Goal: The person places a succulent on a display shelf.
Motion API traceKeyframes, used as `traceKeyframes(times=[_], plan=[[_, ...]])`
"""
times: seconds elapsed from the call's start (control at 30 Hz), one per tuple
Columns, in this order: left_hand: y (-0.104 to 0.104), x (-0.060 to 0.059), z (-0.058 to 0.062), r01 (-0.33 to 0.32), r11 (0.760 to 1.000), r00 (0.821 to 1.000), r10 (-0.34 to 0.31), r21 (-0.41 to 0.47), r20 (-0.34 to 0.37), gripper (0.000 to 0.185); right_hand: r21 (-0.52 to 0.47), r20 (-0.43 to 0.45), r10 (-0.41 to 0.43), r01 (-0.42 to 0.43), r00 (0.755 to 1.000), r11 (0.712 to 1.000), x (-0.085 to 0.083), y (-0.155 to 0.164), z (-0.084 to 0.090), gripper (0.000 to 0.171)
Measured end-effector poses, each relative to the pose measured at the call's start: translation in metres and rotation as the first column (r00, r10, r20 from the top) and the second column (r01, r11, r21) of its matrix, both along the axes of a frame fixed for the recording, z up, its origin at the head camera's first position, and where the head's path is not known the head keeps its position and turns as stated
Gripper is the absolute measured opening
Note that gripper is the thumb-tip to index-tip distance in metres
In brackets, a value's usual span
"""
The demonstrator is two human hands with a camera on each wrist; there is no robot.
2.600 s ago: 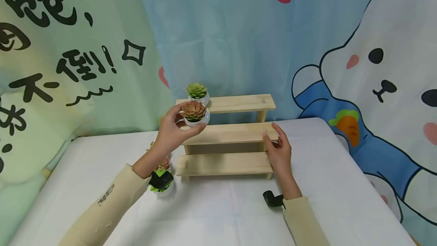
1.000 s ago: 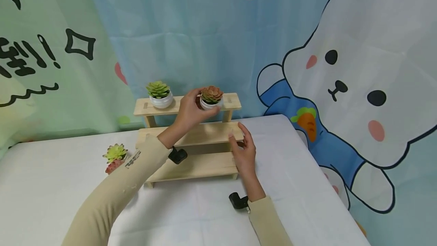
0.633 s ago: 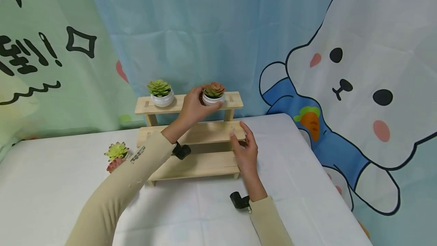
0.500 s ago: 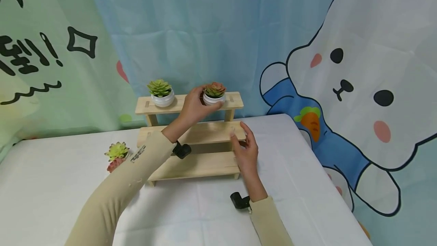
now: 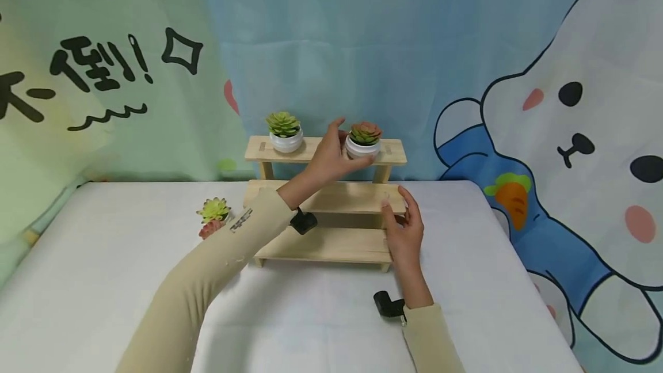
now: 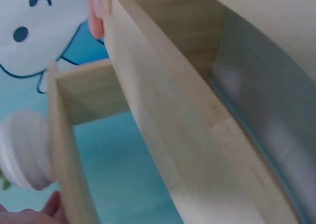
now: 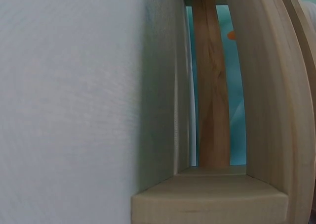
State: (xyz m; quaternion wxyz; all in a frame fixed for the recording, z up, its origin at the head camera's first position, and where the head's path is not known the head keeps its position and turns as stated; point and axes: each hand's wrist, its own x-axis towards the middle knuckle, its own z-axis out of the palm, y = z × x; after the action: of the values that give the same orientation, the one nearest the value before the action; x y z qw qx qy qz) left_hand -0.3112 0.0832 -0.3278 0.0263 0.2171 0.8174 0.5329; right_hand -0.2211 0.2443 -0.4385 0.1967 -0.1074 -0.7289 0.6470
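The left sleeve [image 5: 197,275], its lettering [image 5: 241,220] too small to read, hides part of the pink succulent [image 5: 210,228] and of the wooden stand [image 5: 331,243]; the left wrist view blurs a white pot [image 6: 27,150] and cuts off the left hand [image 6: 29,217]; the printed animal [image 5: 601,68] runs past the head view's right edge

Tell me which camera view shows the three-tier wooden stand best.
The head view: all three tiers of the wooden stand show there, though the left arm and right hand cover parts. Both wrist views show only cropped parts, close up.
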Motion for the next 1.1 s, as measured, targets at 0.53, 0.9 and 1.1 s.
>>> traceKeyframes(times=[0.53, 0.9, 1.1], plan=[[-0.023, 0.035, 0.002, 0.042, 0.994, 0.997, -0.035, 0.102, -0.072, 0.085, 0.044, 0.007, -0.029, 0.029, 1.0, 0.999, -0.016, 0.029, -0.001, 0.049], [-0.062, 0.071, -0.006, -0.015, 0.988, 0.976, 0.048, 0.151, -0.214, 0.077, 0.046, 0.011, -0.043, 0.042, 0.999, 0.998, -0.024, 0.044, 0.0, 0.049], [-0.079, 0.081, -0.015, -0.067, 0.986, 0.969, 0.101, 0.154, -0.227, 0.074, 0.058, 0.037, -0.058, 0.055, 0.998, 0.997, -0.027, 0.053, 0.0, 0.05]])
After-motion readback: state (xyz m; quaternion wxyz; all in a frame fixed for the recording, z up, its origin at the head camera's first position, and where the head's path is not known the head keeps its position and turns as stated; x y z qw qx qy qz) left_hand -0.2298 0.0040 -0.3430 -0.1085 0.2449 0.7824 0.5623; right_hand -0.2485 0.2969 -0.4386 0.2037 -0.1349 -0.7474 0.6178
